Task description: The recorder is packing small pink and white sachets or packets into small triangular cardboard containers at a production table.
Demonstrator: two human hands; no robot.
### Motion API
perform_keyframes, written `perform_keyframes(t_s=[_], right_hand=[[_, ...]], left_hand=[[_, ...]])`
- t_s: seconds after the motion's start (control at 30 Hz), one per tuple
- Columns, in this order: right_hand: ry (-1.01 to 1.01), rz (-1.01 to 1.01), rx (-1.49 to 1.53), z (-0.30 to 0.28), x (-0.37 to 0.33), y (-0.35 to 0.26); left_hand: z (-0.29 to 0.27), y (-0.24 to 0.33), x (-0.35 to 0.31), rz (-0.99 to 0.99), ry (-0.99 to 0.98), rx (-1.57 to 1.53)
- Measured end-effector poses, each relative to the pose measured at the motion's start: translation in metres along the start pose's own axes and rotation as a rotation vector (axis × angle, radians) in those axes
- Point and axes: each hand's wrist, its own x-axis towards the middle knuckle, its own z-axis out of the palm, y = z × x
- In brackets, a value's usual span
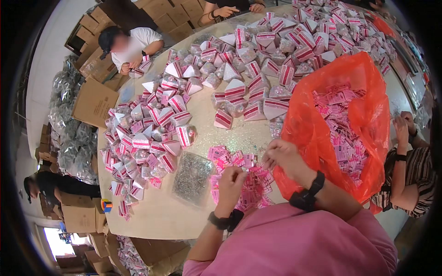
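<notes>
My left hand (231, 183) is closed above a heap of small pink printed cards (252, 193), its fingertips pinched together. To its right, my right hand (284, 158) is also closed, thumb and fingers brought together beside the red plastic bag. Whatever either pinch holds is too small to make out. A flat clear tray (174, 191) full of fine silvery metal pieces lies left of my left hand. The open red plastic bag (299, 112) on my right contains many more pink cards (343, 124).
Piles of glittery clear packets with pink-and-white labels (142, 142) cover the table's (152, 223) left side and far side (276, 55). Another person (138, 43) handles packets at the far left. A person in stripes (405, 179) sits at the right. Cardboard boxes (94, 101) stand beyond the left edge.
</notes>
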Motion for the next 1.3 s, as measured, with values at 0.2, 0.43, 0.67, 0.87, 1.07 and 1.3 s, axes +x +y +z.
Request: perform_keyframes(t_s=[0.2,0.43,0.67,0.87,1.07,1.3], right_hand=[[0.070,0.032,0.103,-0.030,-0.004,0.011],[0.106,0.070,0.046,-0.050,-0.007,0.037],[-0.009,-0.004,-0.081,-0.025,-0.025,0.027],[0.127,-0.272,-0.432,-0.020,-0.019,0.043],[0.235,-0.234,-0.165,-0.010,-0.010,0.055],[0.084,-0.021,0.261,-0.009,-0.011,0.049]], left_hand=[[0.041,-0.008,-0.006,0.464,-0.271,0.775],[0.047,-0.017,0.001,0.344,-0.348,0.581],[0.032,-0.003,-0.010,0.116,-0.159,0.258],[0.034,0.024,-0.017,0.258,-0.101,0.405],[0.040,0.036,-0.023,0.322,-0.156,0.446],[0.031,0.050,-0.030,0.399,-0.233,0.448]])
